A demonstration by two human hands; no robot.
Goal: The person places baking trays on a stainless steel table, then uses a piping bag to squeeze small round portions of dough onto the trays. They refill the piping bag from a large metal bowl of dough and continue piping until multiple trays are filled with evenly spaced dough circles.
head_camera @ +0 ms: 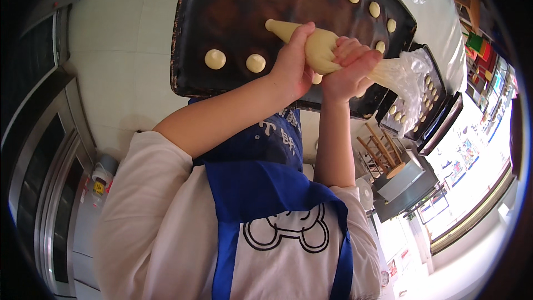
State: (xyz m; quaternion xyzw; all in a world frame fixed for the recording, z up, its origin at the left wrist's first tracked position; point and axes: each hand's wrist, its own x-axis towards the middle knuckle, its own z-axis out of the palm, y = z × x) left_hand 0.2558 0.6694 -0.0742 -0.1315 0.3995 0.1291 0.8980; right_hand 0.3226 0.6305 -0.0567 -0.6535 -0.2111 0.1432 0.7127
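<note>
My left hand (295,62) is closed around the front of a piping bag (320,50) filled with pale yellow batter, its thumb lying along the top. My right hand (349,68) grips the gathered rear of the bag, and the loose, clear plastic end trails off to the right. The bag's tip points left, over a dark baking tray (250,81). Round batter mounds sit on this tray: one mound (215,59) and another mound (255,63) near its close edge, and several more along the far and right sides. My hands partly cover some mounds.
To the right, another baking tray (437,79) holds many small mounds, beside further dark trays (441,125). Clear plastic sheeting (445,21) covers a surface behind. A wooden stool (395,171) stands lower right; metal-framed doors (54,133) are at left.
</note>
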